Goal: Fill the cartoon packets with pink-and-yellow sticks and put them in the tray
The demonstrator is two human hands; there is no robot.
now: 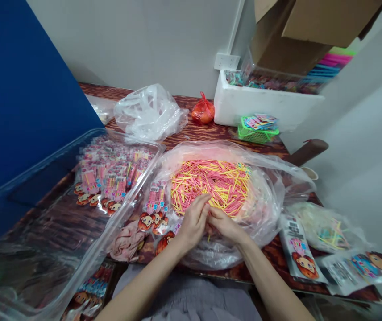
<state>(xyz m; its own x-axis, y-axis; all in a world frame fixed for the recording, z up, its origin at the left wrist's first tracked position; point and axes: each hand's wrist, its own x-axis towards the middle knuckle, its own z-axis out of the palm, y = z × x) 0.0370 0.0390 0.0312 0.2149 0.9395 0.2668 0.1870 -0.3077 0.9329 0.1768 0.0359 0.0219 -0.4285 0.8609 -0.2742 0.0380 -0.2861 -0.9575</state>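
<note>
My left hand (196, 221) and my right hand (223, 224) meet at the near edge of a heap of thin pink and yellow sticks (211, 178). The fingers are closed and brought together, and whatever lies between them is hidden. A large clear plastic bag (266, 200), spread wide, surrounds the heap. Left of my hands lie a few filled stick packets (155, 200) printed with a cartoon head. Farther left, many similar packets (110, 174) are piled in a big clear plastic bin (87, 254).
A crumpled white bag (151, 113) and a red bag of round orange fruit (203, 110) lie behind. At the back right are a foam box (267, 104) and a green basket (256, 133). Flat packaging pouches (303, 249) lie right; a pink cloth (127, 240) lies left.
</note>
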